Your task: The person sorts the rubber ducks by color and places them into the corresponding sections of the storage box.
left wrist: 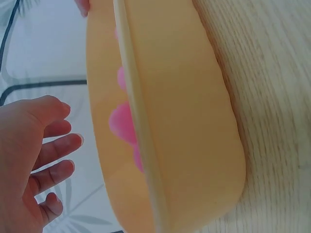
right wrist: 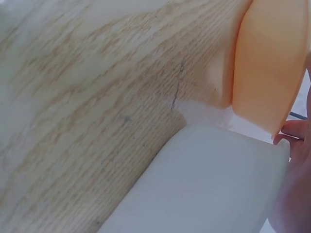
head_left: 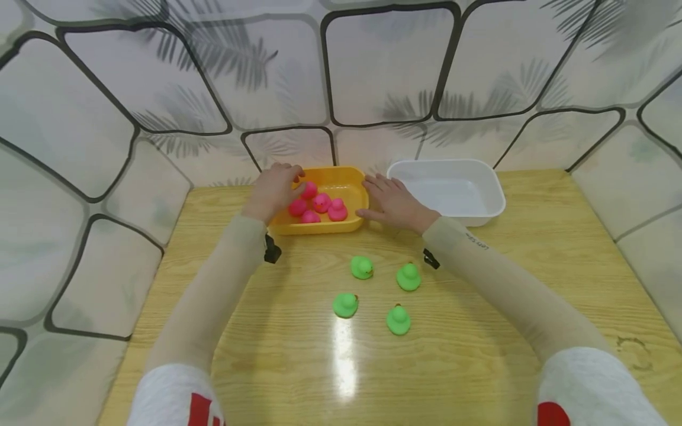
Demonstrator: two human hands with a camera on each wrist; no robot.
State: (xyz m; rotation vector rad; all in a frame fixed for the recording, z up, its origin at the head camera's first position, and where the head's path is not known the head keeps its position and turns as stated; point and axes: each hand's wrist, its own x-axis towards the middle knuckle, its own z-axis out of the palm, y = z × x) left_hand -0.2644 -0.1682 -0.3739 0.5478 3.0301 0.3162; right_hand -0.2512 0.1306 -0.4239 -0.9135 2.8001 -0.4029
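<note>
Several pink rubber ducks (head_left: 321,203) sit in an orange tray (head_left: 348,171) at the back of the table. My left hand (head_left: 273,190) hovers over the tray's left side, fingers loosely bent and holding nothing; the left wrist view shows the same hand (left wrist: 34,160) beyond the tray's near wall (left wrist: 189,121). At the tray's right rim lies my right hand (head_left: 395,204), its fingers stretched toward the corner. In the right wrist view, fingertips (right wrist: 294,130) touch the orange rim. Just right of that hand stands a white tray (head_left: 447,189) with nothing visible inside.
Several green rubber ducks (head_left: 362,267) are spread over the wooden table (head_left: 298,343) in front of the trays. A patterned curtain-like cloth (head_left: 383,65) closes off the back and sides. Each wrist wears a small black device (head_left: 272,249).
</note>
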